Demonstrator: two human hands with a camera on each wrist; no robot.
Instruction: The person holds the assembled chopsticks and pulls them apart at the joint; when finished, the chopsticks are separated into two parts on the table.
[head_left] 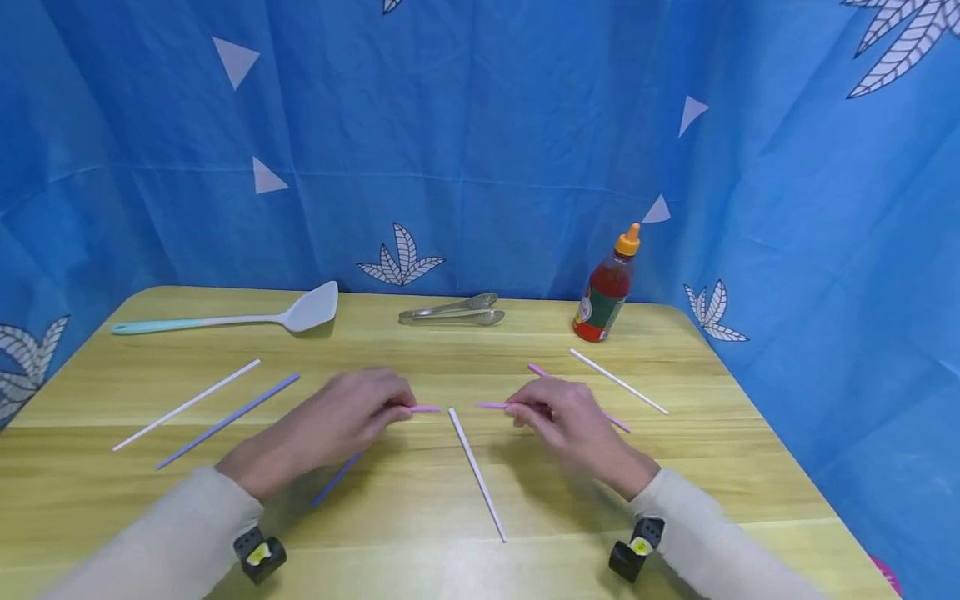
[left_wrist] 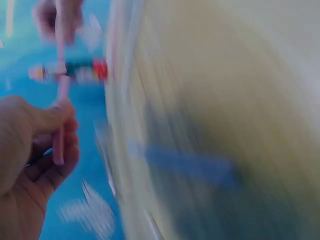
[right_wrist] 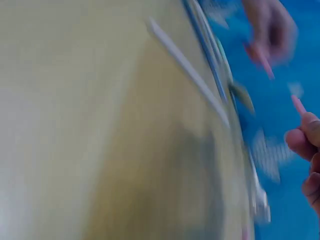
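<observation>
Currently the left hand pinches a short pink stick between thumb and fingers, and the right hand pinches a second pink stick, both above the worktop, their tips facing across a gap. Between the hands lies a white stick; a blue stick shows partly beneath the left hand, while a purple stick passes behind the right one. Metal tongs lie farther back.
</observation>
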